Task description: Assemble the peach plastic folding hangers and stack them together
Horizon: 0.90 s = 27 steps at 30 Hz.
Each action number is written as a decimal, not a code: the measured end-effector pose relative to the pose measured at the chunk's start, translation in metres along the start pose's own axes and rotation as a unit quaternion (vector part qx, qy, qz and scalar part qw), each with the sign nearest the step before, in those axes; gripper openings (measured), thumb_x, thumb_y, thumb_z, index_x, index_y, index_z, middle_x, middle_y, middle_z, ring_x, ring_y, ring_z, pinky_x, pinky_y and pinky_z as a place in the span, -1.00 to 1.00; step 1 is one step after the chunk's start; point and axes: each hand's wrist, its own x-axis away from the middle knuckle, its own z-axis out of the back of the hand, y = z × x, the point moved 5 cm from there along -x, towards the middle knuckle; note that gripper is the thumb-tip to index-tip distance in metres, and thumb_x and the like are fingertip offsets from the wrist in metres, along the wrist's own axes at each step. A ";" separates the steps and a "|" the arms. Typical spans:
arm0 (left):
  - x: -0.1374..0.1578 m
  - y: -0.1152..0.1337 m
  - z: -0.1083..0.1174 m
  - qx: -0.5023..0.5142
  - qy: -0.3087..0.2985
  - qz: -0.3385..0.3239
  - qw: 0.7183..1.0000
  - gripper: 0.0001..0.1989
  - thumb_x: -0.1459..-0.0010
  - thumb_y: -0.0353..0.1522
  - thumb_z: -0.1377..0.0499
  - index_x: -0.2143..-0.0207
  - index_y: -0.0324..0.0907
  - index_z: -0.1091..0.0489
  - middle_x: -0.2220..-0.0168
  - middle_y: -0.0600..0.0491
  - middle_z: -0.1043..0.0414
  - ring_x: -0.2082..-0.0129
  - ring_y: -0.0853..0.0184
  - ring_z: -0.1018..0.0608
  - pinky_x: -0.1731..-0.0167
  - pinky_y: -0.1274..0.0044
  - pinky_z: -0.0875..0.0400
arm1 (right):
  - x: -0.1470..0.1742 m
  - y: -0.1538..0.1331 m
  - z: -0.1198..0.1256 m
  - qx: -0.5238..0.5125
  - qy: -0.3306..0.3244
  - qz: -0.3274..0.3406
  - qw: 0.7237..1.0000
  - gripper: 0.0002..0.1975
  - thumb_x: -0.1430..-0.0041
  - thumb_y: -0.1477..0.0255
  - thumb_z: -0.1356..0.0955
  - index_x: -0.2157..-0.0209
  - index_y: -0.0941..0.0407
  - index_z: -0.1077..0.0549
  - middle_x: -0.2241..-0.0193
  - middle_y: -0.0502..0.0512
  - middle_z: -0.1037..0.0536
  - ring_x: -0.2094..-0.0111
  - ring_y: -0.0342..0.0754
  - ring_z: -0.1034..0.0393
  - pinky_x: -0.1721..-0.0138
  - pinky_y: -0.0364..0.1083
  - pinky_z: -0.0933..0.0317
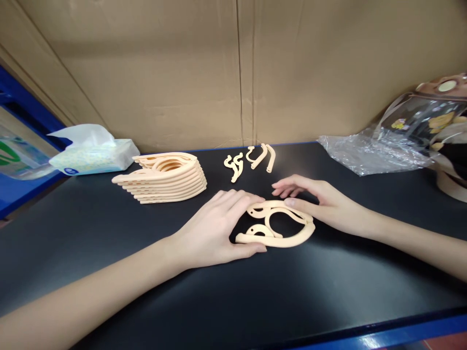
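Observation:
A cream plastic folding hanger lies folded on the black table in front of me. My left hand spans its left end, with the thumb along the near arm and the fingers at the far arm. On the other side, my right hand has its thumb on the hanger's far right edge, while its fingers stretch out beyond it, apart from the hanger. To the left stands a neat stack of folded hangers. Loose hanger hooks and hanger arms lie behind.
A tissue pack sits at the back left. Crumpled clear plastic wrap and a transparent bag with brown trim are at the back right. A cardboard wall closes off the far edge of the black table.

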 end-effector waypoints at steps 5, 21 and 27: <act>0.003 0.000 0.010 -0.082 0.089 0.001 0.993 -0.50 -0.15 -0.12 -0.20 -0.04 -0.16 -0.20 -0.08 -0.09 -0.34 -0.03 0.15 -0.42 0.04 0.35 -0.26 | -0.003 0.008 0.006 -0.026 0.017 -0.089 0.996 -0.71 -0.16 0.15 -0.33 0.27 0.10 -0.43 0.39 0.00 -0.46 0.40 -0.12 -0.29 0.38 -0.11 -0.19; 0.002 0.001 0.008 -0.112 0.078 -0.016 0.991 -0.41 -0.12 -0.10 -0.22 -0.09 -0.18 -0.16 -0.12 -0.11 -0.29 -0.01 0.14 -0.40 0.06 0.32 -0.30 | 0.001 0.011 0.002 -0.184 -0.055 -0.179 0.965 -0.71 -0.14 0.18 -0.36 0.37 0.15 -0.46 0.53 -0.07 -0.20 0.50 -0.20 0.01 0.51 -0.16 0.13; 0.003 0.001 0.007 -0.115 0.073 -0.021 0.991 -0.42 -0.13 -0.13 -0.21 -0.11 -0.21 -0.17 -0.13 -0.12 -0.27 -0.02 0.14 -0.38 0.05 0.33 -0.28 | 0.000 0.011 0.001 -0.182 -0.067 -0.171 0.966 -0.68 -0.13 0.15 -0.36 0.36 0.16 -0.46 0.52 -0.06 -0.20 0.50 -0.19 0.01 0.52 -0.14 0.14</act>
